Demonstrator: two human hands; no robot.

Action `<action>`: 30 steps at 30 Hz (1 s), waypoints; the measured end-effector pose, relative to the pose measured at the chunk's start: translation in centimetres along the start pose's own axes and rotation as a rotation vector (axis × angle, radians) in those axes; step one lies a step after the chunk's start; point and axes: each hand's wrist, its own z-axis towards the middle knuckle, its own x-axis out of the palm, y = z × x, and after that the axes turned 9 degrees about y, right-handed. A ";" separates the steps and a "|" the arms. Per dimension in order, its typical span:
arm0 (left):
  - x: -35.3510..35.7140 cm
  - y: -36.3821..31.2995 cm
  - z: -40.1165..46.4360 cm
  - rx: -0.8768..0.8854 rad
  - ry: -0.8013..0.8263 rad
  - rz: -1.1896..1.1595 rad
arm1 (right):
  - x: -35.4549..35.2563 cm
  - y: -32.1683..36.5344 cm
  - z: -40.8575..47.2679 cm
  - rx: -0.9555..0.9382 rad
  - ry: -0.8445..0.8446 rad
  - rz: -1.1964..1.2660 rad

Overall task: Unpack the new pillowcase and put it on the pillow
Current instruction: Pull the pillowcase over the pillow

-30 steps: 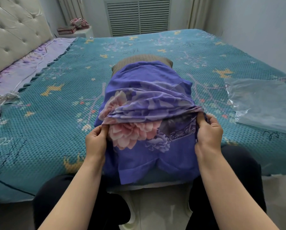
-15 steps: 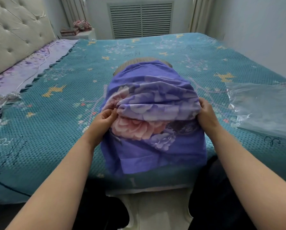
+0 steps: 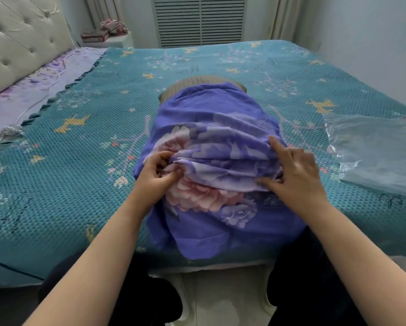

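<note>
Your hands have slid further up since a second ago. Your left hand (image 3: 158, 176) pinches the bunched pillowcase (image 3: 216, 165); your right hand (image 3: 296, 174) clutches its folds. The pillow (image 3: 197, 82) protrudes at 12 o'clock; the plastic bag (image 3: 376, 151) lies at 3 o'clock on the bed (image 3: 79, 142).

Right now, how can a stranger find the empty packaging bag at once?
Look at the teal bedspread covering the bed. To the right of the purple floral pillowcase, by the bed's right edge, lies the clear plastic bag. It alone is transparent, glossy and flat.

The pillowcase (image 3: 211, 142) covers the pillow (image 3: 197, 84) mid-bed (image 3: 79, 128), with the plastic bag (image 3: 376, 151) lying to its right.
</note>
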 end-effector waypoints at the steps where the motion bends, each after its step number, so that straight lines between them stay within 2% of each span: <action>1: 0.4 0.1 0.2 0.022 -0.044 0.075 | -0.2 0.0 0.5 0.091 -0.031 -0.043; 4: 0.9 0.5 1.1 0.074 -0.200 0.328 | -0.7 1.1 1.9 0.112 -0.198 -0.065; 6: 0.8 0.7 1.7 0.083 -0.298 0.470 | -1.0 2.6 2.9 0.088 -0.195 0.040; 9: 1.0 -0.2 2.1 0.073 -0.391 0.484 | -0.9 4.8 3.6 0.130 -0.139 0.210; 10: 0.9 -0.6 2.2 0.052 -0.401 0.466 | -0.9 5.1 3.4 0.081 -0.085 0.251; 12: 0.2 -0.9 2.5 0.005 -0.393 0.421 | -0.9 5.1 2.4 -0.067 0.156 0.260; 14: -0.7 -1.0 3.0 -0.040 -0.368 0.378 | -0.8 4.0 1.5 -0.171 0.395 0.130; 15: -0.9 -1.0 3.2 -0.066 -0.359 0.374 | -0.6 3.4 1.2 -0.172 0.463 0.041; 16: -0.9 -1.0 3.5 -0.097 -0.346 0.392 | -0.4 2.9 0.8 -0.149 0.456 -0.027; 17: -0.6 -1.1 3.9 -0.124 -0.328 0.426 | 0.0 2.6 0.5 -0.117 0.369 -0.059; 19: 0.0 -1.6 4.4 -0.152 -0.262 0.450 | 0.5 2.5 0.4 -0.028 0.065 -0.025; 20: 0.2 -1.7 4.6 -0.159 -0.207 0.409 | 0.3 2.6 0.6 0.039 -0.023 0.003; 21: 0.3 -1.8 4.6 -0.174 -0.138 0.343 | 0.0 2.7 1.1 0.119 -0.044 0.030; 24: 0.3 -2.4 4.2 -0.216 0.084 0.219 | -0.5 2.4 4.0 0.395 -0.011 0.268; 26: 0.3 -2.7 3.7 -0.213 0.174 0.311 | -0.4 2.3 6.0 0.467 0.027 0.586; 28: 0.1 -2.4 3.4 -0.215 0.150 0.496 | -0.2 2.3 7.3 0.451 0.185 0.916; 30: -0.3 -2.0 3.0 -0.217 0.013 0.769 | -0.6 2.0 8.0 0.357 0.454 1.041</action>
